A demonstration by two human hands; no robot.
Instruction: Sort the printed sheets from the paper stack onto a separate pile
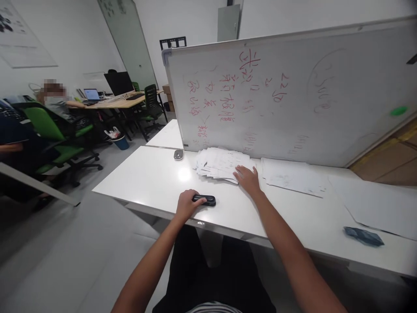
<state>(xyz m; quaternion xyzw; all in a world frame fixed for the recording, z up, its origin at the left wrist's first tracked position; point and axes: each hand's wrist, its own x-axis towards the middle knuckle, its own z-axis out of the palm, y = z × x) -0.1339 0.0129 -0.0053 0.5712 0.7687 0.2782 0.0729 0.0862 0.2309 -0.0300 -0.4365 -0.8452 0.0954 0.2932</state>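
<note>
My left hand [186,204] rests on the white table [153,180] with its fingers closed round one end of a small black stapler [206,200] lying near the front edge. My right hand [247,178] lies flat, fingers stretched out, on the near edge of a fanned pile of printed papers [220,163]. That pile sits against the foot of a large whiteboard [293,95] with red writing, which stands on the table leaning back.
More paper sheets [293,176] lie to the right of the pile, and a dark blue packet [363,236] at the far right. A small grey round object [178,154] sits by the whiteboard's corner. At the left, a seated person [57,102], green chairs [52,130] and desks with monitors.
</note>
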